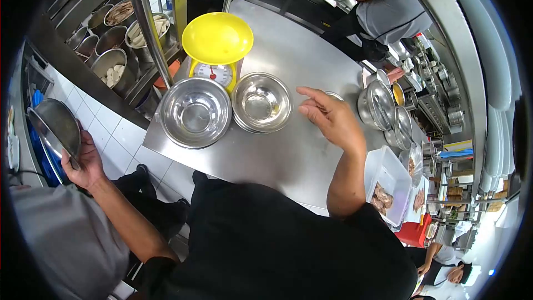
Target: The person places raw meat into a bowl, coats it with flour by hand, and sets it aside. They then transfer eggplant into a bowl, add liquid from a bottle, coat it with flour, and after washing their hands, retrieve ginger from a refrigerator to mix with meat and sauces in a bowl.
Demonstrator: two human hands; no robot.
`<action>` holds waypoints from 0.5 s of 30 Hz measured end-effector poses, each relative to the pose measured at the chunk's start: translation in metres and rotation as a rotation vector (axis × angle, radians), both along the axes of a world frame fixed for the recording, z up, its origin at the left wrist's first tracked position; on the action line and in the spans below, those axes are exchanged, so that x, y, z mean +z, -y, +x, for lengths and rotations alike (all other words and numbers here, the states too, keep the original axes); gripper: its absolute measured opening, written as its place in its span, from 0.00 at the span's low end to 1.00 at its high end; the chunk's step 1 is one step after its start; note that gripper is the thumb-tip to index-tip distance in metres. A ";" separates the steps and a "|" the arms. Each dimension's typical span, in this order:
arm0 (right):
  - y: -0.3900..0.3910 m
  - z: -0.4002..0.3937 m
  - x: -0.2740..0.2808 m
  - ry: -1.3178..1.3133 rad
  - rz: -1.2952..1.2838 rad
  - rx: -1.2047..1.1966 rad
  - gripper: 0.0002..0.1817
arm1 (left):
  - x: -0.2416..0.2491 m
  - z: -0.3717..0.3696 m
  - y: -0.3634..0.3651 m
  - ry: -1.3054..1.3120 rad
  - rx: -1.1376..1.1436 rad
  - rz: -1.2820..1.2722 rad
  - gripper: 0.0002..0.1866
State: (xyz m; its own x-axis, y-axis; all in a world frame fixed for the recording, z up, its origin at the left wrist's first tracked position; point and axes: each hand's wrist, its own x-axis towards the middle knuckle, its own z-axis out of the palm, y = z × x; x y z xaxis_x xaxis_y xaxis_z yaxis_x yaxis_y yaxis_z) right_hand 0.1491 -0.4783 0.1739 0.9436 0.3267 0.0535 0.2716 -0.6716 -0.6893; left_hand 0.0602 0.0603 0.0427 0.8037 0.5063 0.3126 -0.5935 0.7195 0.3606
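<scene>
My left hand (86, 164), held out at the far left, grips a metal bowl (60, 119) by its rim; the bowl is tilted on its side. Over the steel table (288, 158), my right hand (333, 116) is open, index finger and thumb apart, holding nothing. Just left of its fingertips stands a stack of steel bowls (261, 103). A wider stack of steel bowls (195, 112) sits beside it. Behind them is a kitchen scale (214, 73) with a yellow pan (217, 38). Partly hidden behind my right hand is a small round metal item (335, 95).
Pots of food (114, 69) fill a shelf at left. Metal posts (149, 28) rise from the table's edge. Steel bowls (373, 105) and a plastic tub of meat (388, 180) line the right side. Several people are near, one in grey (72, 239) close on my left.
</scene>
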 end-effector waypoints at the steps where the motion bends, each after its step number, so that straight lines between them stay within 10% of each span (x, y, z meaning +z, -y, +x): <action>1: 0.001 0.004 -0.002 -0.003 0.001 0.012 0.21 | -0.002 -0.002 -0.004 -0.056 0.061 -0.016 0.31; 15: -0.034 0.023 0.003 -0.124 -0.092 0.113 0.20 | -0.038 -0.023 -0.013 -0.311 0.510 -0.234 0.31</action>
